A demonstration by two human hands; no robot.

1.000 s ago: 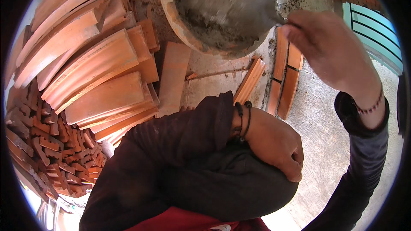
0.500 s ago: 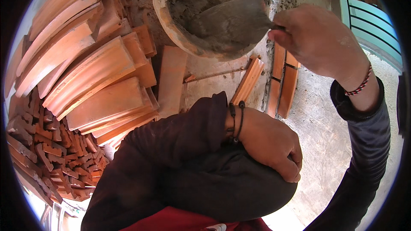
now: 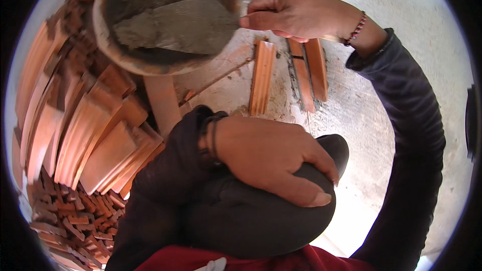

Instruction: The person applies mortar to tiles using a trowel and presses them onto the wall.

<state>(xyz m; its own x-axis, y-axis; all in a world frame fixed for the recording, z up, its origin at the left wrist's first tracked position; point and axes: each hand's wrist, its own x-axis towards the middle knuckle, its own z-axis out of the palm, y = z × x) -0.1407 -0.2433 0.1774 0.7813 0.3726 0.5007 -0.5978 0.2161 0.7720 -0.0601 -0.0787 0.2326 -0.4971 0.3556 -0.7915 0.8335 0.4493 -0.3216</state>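
Nearest the camera, well below the mortar pan (image 3: 108, 45), the left hand (image 3: 273, 158) lies spread and relaxed over a dark-clothed knee (image 3: 261, 211), fingers (image 3: 314, 198) draped down its far side and gripping no tool. It takes no part in the work and is well apart from the pan. Beyond the knee, on the concrete floor (image 3: 391, 85), several short orange tile strips (image 3: 262, 78) lie side by side, their long axes running away from the person, below and to the right of the pan. A large stack of curved clay roof tiles (image 3: 95, 140) fills the ground below and to the left of the pan, with broken brick pieces (image 3: 70, 221) nearer the camera. Farthest out, the right hand (image 3: 296, 12) is just beside the pan's right rim, closed in a pinch-like grip on the handle of a trowel (image 3: 175, 25); the handle itself is mostly hidden by the fingers. The trowel's blade, coated in grey mortar, reaches leftward from that hand across the pan, its long axis roughly level and pointing away to the left. So the right hand is by far the nearer one to the pan, with the mortar directly to its left
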